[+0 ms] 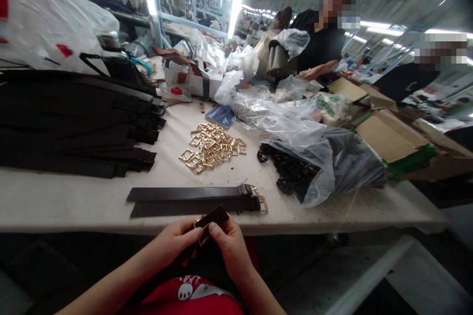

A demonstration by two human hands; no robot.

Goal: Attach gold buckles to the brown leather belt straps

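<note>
Dark, leather-like material forms the work strap (pixel 219 214), positioned in front of the near edge of the table (pixel 88 199), above the red garment (pixel 158 300). The left hand (pixel 185 235) has thumb and fingers closed in a narrow pinch on a gold-coloured buckle (pixel 201 242) at the strap. The right hand (pixel 231 238) has its thumb pressed flat on the strap, with the fingers behind; the exact placement of the hidden fingertips cannot be told. Handling: the strap should be light and flexible but springy at a fold; grip it by its flat faces, close to the buckle. The buckle is probably rigid, smooth and slippery; hold it by the outer frame. Just beyond lie 2 buckled straps (pixel 192 206), side by side, hardware ends to the right. Farther in, a loose buckle pile (pixel 214 150) sits between a strap stack (pixel 70 123) on the left and dark small parts (pixel 291 170) spilling from a clear plastic bag (pixel 328 177) on the right. Behind the pile is a blue booklet (pixel 222 116); past the bags, a co-worker (pixel 321 49) in dark clothing stands.
</note>
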